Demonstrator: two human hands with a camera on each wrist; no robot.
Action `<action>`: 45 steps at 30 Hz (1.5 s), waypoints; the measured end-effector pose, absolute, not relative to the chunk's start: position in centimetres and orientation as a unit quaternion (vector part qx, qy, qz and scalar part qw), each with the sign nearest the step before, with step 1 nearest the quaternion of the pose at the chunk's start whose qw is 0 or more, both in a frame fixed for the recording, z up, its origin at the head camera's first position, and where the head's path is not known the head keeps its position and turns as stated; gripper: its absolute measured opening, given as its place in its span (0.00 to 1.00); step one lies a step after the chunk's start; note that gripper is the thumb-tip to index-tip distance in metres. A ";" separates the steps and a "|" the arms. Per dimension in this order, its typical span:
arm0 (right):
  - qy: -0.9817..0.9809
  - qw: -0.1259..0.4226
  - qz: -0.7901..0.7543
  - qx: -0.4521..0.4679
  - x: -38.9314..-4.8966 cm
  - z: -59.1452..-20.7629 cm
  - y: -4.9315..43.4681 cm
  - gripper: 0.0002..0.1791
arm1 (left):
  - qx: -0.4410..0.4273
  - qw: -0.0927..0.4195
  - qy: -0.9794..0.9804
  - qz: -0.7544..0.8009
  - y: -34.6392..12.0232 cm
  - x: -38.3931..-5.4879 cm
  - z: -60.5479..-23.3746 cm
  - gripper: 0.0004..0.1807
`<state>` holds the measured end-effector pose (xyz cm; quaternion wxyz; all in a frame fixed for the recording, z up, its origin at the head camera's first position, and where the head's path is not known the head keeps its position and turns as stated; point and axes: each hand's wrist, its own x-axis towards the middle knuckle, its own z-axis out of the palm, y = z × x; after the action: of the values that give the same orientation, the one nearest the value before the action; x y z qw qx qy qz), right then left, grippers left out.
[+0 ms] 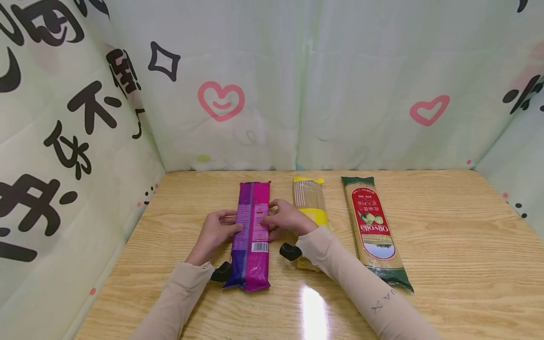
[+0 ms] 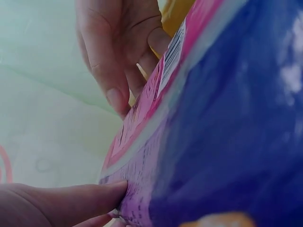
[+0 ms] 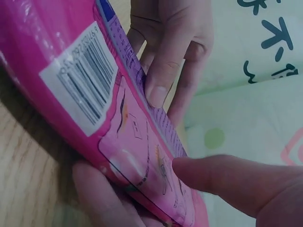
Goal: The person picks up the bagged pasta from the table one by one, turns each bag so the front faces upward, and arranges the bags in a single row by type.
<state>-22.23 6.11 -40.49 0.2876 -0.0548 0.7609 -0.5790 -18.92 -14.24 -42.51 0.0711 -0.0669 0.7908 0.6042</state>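
Note:
A long pink and purple plastic packet (image 1: pixel 258 264) lies lengthwise on the table, its barcode side up. At its left edge my left hand (image 1: pixel 216 233) grips it, thumb on the upper face and fingers around the side. My right hand (image 1: pixel 291 218) holds the opposite edge, also with its thumb on top. In the right wrist view, right-hand fingers (image 3: pixel 97 191) reach beneath the packet's edge, near the white barcode label (image 3: pixel 84 75). The left thumb (image 2: pixel 71 201) presses on the purple print in the left wrist view. What is inside the packet cannot be seen.
Partly behind the right hand lies a yellow-banded clear packet of noodles (image 1: pixel 309 193). Farther right is a spaghetti packet (image 1: pixel 374 222) with green ends and a red label. The wooden table (image 1: pixel 459 245) meets printed curtains (image 1: pixel 352 127) at the back and sides.

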 end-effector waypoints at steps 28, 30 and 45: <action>0.743 0.250 -0.618 -0.062 -22.1 -38.9 6.0 0.29 | -0.076 0.052 0.752 0.653 -13.7 -18.6 -40.6 0.21; 0.742 0.248 -0.619 -0.065 -22.0 -38.5 6.1 0.29 | -0.074 0.052 0.749 0.656 -13.6 -18.6 -40.3 0.21; 0.746 0.233 -0.619 -0.080 -21.7 -36.9 6.4 0.29 | -0.072 0.048 0.739 0.668 -12.7 -18.2 -39.0 0.24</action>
<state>-21.65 6.42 -36.91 0.2333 -0.0796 0.7461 -0.6185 -18.24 -12.72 -38.98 0.0479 -0.0724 0.7393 0.6678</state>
